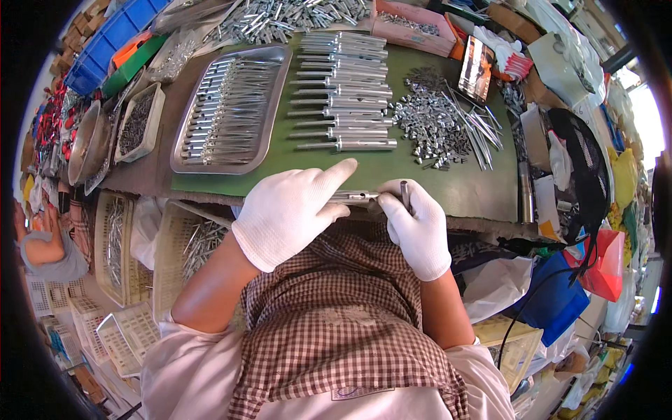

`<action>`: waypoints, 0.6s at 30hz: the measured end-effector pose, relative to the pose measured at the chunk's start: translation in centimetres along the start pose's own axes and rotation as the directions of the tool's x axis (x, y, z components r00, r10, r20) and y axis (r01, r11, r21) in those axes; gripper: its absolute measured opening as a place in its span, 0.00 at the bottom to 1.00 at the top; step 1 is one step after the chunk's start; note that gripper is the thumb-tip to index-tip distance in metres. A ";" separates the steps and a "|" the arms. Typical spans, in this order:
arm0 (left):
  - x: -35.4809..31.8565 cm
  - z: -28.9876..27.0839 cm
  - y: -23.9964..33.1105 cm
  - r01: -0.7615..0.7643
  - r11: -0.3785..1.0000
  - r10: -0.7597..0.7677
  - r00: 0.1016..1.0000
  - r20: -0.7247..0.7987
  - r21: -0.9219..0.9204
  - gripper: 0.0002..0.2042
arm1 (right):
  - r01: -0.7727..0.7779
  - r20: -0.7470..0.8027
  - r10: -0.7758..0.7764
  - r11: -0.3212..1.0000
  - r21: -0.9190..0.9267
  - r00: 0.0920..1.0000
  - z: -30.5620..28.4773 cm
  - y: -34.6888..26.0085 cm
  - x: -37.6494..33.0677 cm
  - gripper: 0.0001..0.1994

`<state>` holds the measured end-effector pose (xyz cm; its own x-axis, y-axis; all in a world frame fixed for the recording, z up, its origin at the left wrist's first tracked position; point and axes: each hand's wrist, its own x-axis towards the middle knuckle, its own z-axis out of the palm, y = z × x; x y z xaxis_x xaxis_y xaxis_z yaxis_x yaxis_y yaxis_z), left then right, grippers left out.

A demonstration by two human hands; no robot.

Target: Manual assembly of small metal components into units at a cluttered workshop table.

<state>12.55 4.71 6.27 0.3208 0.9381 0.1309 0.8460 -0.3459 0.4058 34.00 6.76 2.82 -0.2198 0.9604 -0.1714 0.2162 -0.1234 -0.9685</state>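
My left hand [283, 213], in a white knit glove, holds a shiny metal tube [355, 197] near the table's front edge. Its index finger points out above the tube, and the thumb presses from below. My right hand [420, 231], gloved too, is closed at the tube's right end. A short dark metal rod [405, 192] sticks up between its fingers; its lower end is hidden. Just beyond lies a stack of metal tubes with thin rods [357, 133] in rows. To its right is a heap of small metal fittings [427, 115].
A steel tray [263, 155] of pointed metal pieces stands at the left on the green mat [483, 192]. A phone [476, 68] leans at the back right, near a pink box [420, 38]. Plastic baskets [168, 259] sit below the table's left edge. Another person [52, 245] sits far left.
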 end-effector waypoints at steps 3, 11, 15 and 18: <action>0.0 0.1 -0.1 0.001 1.000 -0.001 1.000 -0.017 -0.011 0.30 | -0.005 -0.013 0.006 0.997 0.080 1.000 0.1 0.0 0.0 0.06; -0.4 0.5 -0.2 -0.087 0.996 0.087 0.996 -0.029 0.001 0.21 | -0.023 0.010 0.023 0.999 0.025 1.000 -0.1 0.2 0.1 0.06; -0.7 0.9 -0.4 -0.072 0.997 0.071 0.994 -0.088 -0.006 0.16 | -0.027 0.018 0.027 0.999 0.040 0.999 0.4 0.4 0.6 0.07; -1.2 1.2 -0.6 -0.059 0.998 0.061 0.994 -0.088 0.029 0.14 | 0.163 0.029 -0.161 0.979 -0.124 0.987 0.6 0.5 1.2 0.06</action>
<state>12.21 3.78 4.81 0.3334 0.9132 0.2345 0.8374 -0.4011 0.3714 33.32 7.69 2.03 -0.2789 0.9601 -0.0183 0.2933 0.0670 -0.9537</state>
